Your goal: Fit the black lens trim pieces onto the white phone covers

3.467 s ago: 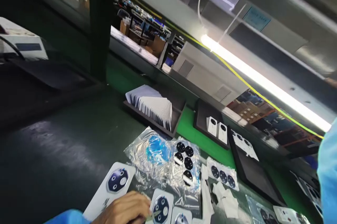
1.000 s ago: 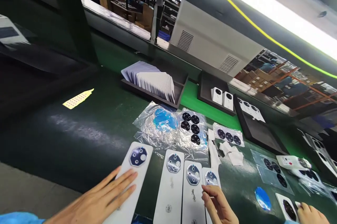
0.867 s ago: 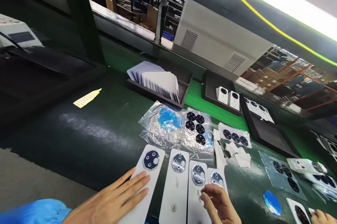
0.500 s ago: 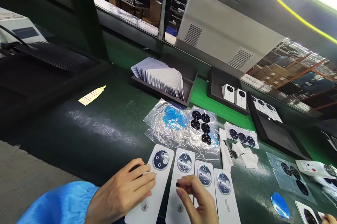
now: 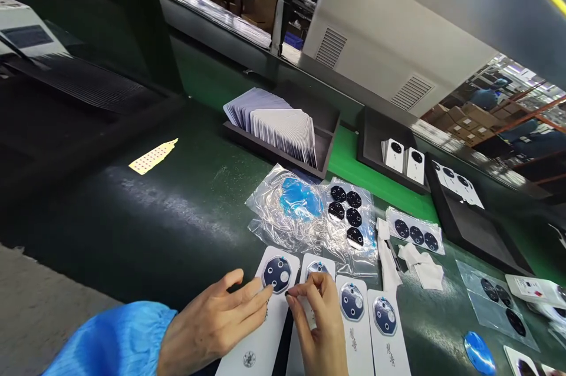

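Observation:
Several white panels lie side by side at the front, each with a shiny dark octagonal plate near its far end. My left hand (image 5: 221, 318), fingers stretched out, lies over the leftmost panel (image 5: 260, 337), fingertips by the near edge of its plate (image 5: 276, 274). Between thumb and index finger, my right hand (image 5: 319, 320) pinches a small black piece (image 5: 287, 293) close to that plate and covers much of the second panel (image 5: 297, 352). Further right are a third panel (image 5: 354, 335) and a fourth panel (image 5: 388, 346), both with dark markings.
Behind the panels lies a clear plastic bag (image 5: 283, 228) beside black discs (image 5: 354, 217). A black tray (image 5: 325, 155) of stacked white sheets stands farther back. White cloth strips (image 5: 428, 273) and a blue disc (image 5: 480, 352) are right. Another person's fingers show at bottom right.
My right hand has moved left and away from me, bringing the small black piece to the leftmost panel's plate. My left hand has shifted slightly right, and the camera view has turned a little.

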### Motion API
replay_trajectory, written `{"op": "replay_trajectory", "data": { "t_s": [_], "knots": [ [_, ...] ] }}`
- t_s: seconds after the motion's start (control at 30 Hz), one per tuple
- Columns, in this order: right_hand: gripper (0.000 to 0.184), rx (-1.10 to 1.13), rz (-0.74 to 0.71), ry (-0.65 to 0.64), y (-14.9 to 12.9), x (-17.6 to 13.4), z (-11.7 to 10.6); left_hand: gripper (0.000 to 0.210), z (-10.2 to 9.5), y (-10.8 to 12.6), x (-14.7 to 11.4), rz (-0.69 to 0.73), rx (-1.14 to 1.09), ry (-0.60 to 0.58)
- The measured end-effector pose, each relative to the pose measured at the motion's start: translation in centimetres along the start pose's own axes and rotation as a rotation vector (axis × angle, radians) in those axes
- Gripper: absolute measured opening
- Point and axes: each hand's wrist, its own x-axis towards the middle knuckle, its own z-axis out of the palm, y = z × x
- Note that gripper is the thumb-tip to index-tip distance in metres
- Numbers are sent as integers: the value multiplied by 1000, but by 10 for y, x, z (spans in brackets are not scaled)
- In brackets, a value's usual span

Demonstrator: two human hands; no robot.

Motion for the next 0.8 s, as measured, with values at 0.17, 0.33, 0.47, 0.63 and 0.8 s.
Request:
{"op": "replay_trajectory", "data": {
  "t_s": [0.17, 0.33, 0.47, 0.63, 0.8],
  "knots": [
    [14, -116, -92, 26, 0, 3, 9, 37, 0, 0, -1, -1, 16, -59],
    [19, -194, -166, 40, -2, 7, 13, 41, 1, -1, -2, -12, 6, -57],
    [21, -293, -247, 57, -5, 10, 15, 43, 3, -2, -2, 0, 3, -61],
    [20, -431, -324, -1, -9, 17, 14, 45, 6, -3, -3, -7, 4, -60],
    [28, -395, -209, 104, -16, 20, 15, 35, 7, -4, -4, 35, 20, -40]
  ]
}}
